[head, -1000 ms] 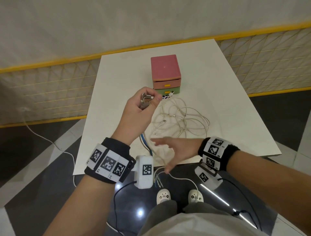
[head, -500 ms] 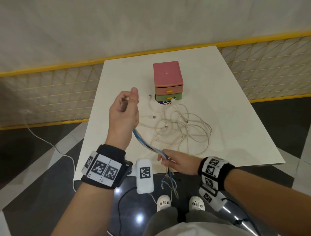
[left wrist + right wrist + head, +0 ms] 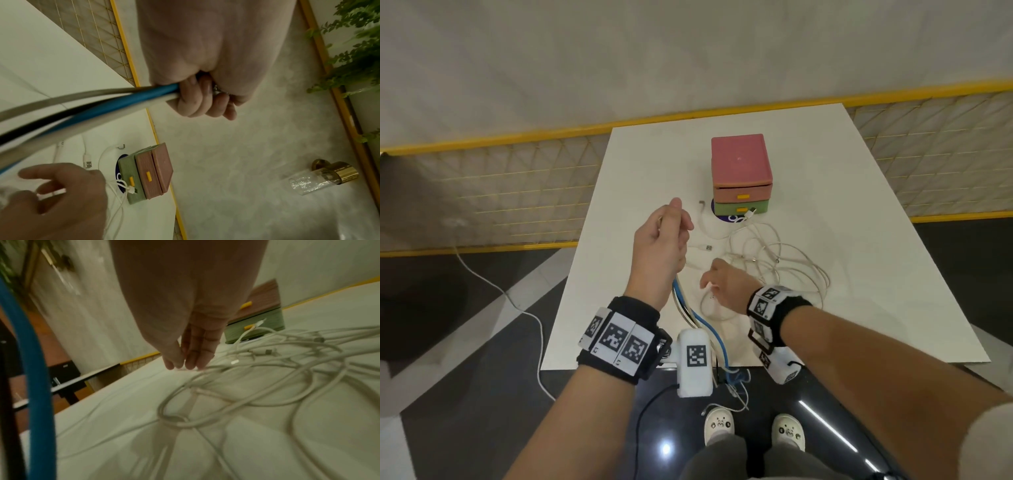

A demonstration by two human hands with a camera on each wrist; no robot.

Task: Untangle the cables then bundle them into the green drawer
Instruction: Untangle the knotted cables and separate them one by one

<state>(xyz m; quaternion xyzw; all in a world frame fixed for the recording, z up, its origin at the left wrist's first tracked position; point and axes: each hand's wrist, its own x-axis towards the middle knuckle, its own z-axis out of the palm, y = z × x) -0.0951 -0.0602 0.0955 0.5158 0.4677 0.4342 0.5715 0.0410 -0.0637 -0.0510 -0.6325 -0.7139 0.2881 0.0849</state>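
My left hand [image 3: 662, 240] is raised over the white table [image 3: 876, 212] and grips a bundle of blue, white, grey and black cables [image 3: 690, 308] near their plugs. The bundle [image 3: 98, 105] trails down past the table's near edge. My right hand [image 3: 724, 286] reaches down with straight fingers [image 3: 192, 360] whose tips touch a white cable at the left of the tangle of white cables [image 3: 777, 262]. The green drawer [image 3: 741, 207] is the bottom one of a small pink unit and is shut. A white plug [image 3: 750, 214] lies against its front.
The pink drawer unit [image 3: 739, 161] stands mid-table on a dark round mark [image 3: 717, 216]. A loose USB plug [image 3: 705, 247] lies between my hands. A yellow-framed mesh barrier [image 3: 500, 192] runs behind the table. A white cord [image 3: 517, 301] crosses the floor at left.
My right hand has let go of the bundle's lower part at the table edge and moved forward onto the white cables. My left hand keeps its grip on the bundle.
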